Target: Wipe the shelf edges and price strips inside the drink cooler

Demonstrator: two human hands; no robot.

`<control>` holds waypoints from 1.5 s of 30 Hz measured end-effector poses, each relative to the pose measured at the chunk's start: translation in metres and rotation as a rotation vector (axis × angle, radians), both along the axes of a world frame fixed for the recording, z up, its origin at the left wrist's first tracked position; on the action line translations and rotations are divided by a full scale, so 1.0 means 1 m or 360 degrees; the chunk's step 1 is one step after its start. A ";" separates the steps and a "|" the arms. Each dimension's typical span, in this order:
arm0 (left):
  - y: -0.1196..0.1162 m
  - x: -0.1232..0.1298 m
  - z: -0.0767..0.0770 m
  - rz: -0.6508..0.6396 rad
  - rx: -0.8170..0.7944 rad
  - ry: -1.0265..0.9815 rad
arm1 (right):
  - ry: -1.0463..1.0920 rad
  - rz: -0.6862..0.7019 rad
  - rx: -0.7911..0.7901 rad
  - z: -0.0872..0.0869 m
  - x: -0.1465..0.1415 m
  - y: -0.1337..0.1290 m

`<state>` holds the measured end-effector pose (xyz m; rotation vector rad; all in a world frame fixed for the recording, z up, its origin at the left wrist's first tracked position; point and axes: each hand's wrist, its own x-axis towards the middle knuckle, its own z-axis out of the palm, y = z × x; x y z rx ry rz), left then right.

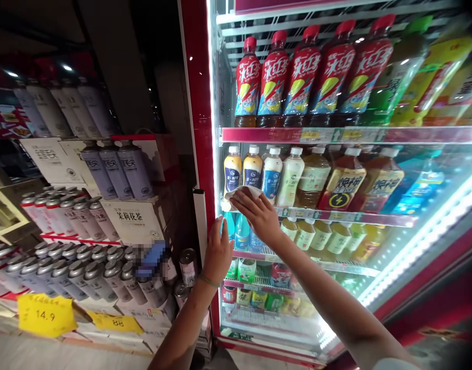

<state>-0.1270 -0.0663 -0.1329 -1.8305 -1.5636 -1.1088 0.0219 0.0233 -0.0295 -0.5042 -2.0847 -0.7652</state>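
My right hand (259, 213) reaches up from the lower right, its fingers over a white cloth (239, 193). It presses the cloth in front of the second shelf of a lit drinks fridge (203, 103), beside the white-capped bottles (252, 167). Part of the cloth is hidden under the fingers. My left hand (218, 252) is lower, at the fridge's left edge, near a pale upright handle (200, 231). Its fingers point up and apart, with nothing seen in them. Whether it touches the fridge I cannot tell.
Red iced tea bottles (295, 77) line the fridge's top shelf, with more drinks below. To the left, silver-topped cans (93, 272) and cartons (133, 221) are stacked in tiers. Yellow price signs (46, 314) hang low there. A blurred blue object (153, 258) lies on the cans.
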 end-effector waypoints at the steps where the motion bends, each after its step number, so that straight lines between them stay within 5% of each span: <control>1: -0.001 0.000 -0.004 0.0000 -0.0009 0.0005 | 0.0072 -0.0045 -0.0006 -0.003 0.000 0.000; 4: -0.003 0.001 -0.015 0.0009 -0.0011 0.0018 | 0.0152 -0.0122 -0.0028 -0.009 -0.006 -0.001; 8: -0.008 -0.003 -0.028 -0.0056 -0.0057 0.0048 | -0.0158 0.0028 0.0009 -0.025 -0.003 0.000; 13: -0.009 -0.009 -0.040 -0.0092 -0.0103 0.0078 | 0.0376 -0.0109 -0.0029 -0.043 0.009 0.002; 16: -0.009 -0.009 -0.042 -0.0095 -0.0066 0.0054 | 0.0242 -0.0080 -0.0030 -0.050 0.008 -0.001; 19: -0.011 -0.009 -0.040 -0.0153 -0.0076 0.0023 | 0.0023 -0.0076 -0.0031 -0.062 0.019 -0.002; 24: -0.005 0.003 -0.028 -0.0226 -0.0039 0.0044 | 0.0486 -0.0280 0.0056 -0.077 0.050 0.002; 28: 0.008 0.024 -0.015 -0.0262 0.0098 0.0081 | 0.0204 -0.0269 0.0045 -0.081 0.079 0.007; 33: 0.019 0.050 -0.005 -0.0251 0.0141 0.0106 | 0.0588 -0.0407 0.0113 -0.087 0.119 0.012; 37: 0.026 0.071 -0.002 -0.0271 0.0178 0.0143 | 0.0321 -0.0347 0.0072 -0.087 0.145 0.017; 42: 0.034 0.097 0.001 -0.0279 0.0146 0.0111 | 0.0748 -0.0322 0.0093 -0.086 0.157 0.018; 45: 0.039 0.112 0.005 -0.0299 0.0155 0.0121 | 0.0408 -0.0285 0.0059 -0.090 0.170 0.017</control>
